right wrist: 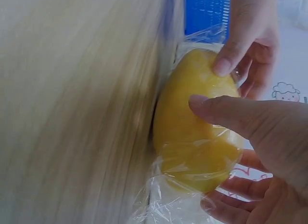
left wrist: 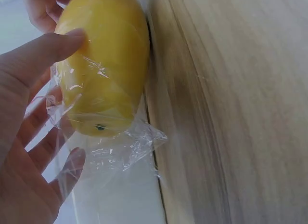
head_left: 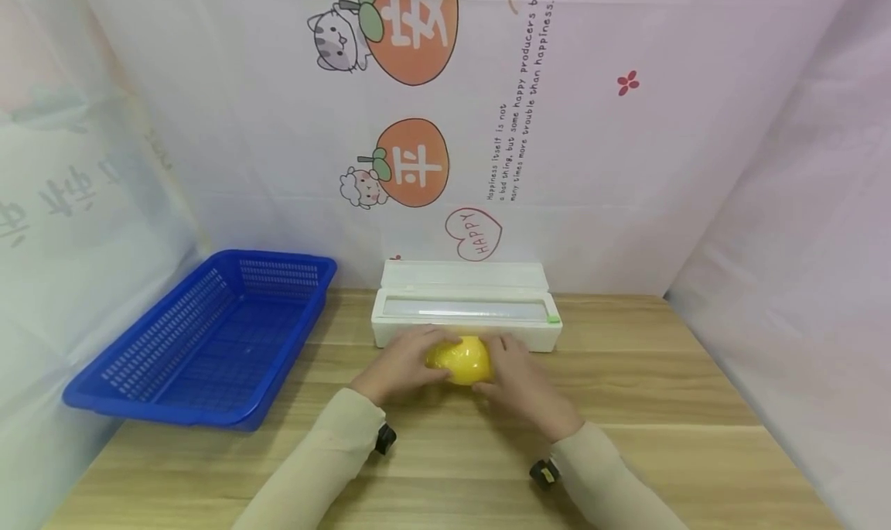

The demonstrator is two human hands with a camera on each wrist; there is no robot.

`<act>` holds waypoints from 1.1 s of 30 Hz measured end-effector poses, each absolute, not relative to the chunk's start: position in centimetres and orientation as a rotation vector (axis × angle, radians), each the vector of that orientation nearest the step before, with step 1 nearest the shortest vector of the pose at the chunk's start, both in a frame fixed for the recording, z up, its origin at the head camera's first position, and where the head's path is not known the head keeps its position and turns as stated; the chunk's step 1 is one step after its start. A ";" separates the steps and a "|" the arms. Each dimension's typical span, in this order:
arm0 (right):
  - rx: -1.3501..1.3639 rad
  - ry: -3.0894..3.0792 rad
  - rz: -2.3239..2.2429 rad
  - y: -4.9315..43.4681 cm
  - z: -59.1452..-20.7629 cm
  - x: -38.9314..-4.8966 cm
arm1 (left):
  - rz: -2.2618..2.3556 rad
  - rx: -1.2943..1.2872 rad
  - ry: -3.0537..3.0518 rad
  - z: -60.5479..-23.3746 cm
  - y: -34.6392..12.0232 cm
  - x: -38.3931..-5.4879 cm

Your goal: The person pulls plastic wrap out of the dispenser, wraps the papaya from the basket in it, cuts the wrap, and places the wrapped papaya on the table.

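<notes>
A smooth, oval yellow fruit (head_left: 468, 360), shaped like a mango, is covered in clear cling film (left wrist: 139, 142) whose loose, crinkled ends stick out past the fruit. My left hand (head_left: 411, 360) holds its left side, thumb in front and fingers behind. On the right side my right hand (head_left: 524, 381) grips it the same way, thumb (right wrist: 207, 107) pressed on the wrapped surface. A small dark green spot shows at one end in the left wrist view. Right behind the fruit stands a white cling film dispenser (head_left: 465, 336) with its lid raised. Fingers behind the fruit are partly hidden.
A blue plastic basket (head_left: 292, 375) with perforated sides stands at the left of the wooden table (head_left: 661, 375). White printed sheets (head_left: 592, 166) hang at the back and on both sides. A small green piece (head_left: 553, 319) sits on the dispenser's right end.
</notes>
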State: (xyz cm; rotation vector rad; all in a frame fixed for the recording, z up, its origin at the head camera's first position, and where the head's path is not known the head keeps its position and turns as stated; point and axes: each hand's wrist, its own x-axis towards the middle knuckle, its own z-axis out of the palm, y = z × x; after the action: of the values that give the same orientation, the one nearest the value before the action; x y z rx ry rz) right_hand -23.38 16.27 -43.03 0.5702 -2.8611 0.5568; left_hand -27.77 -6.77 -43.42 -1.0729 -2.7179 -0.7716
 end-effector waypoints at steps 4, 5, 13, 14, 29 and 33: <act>0.563 -2.858 0.571 16.1 -43.1 -23.9 | -0.850 -1.100 -2.687 -43.7 -6.9 -28.2; 0.568 -2.851 0.574 16.1 -43.1 -24.1 | -0.868 -1.105 -2.683 -43.7 -7.0 -28.3; 0.576 -2.845 0.630 16.3 -42.9 -24.8 | -0.907 -1.112 -2.662 -43.8 -7.2 -28.4; 0.575 -2.851 0.638 16.4 -42.9 -24.8 | -0.894 -1.117 -2.658 -43.8 -7.1 -28.4; 0.591 -2.660 0.793 18.0 -42.0 -25.1 | -0.743 -1.055 -2.717 -44.2 -6.6 -28.1; 0.524 -2.538 0.776 19.4 -41.9 -26.3 | -0.725 -1.052 -2.720 -44.0 -6.5 -28.0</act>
State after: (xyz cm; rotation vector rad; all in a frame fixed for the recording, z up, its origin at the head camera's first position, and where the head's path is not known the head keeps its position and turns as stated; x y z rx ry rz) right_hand -26.35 19.38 -41.94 0.5242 -2.5383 0.7756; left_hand -27.96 -6.53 -43.96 -1.0517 -2.7200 -0.7251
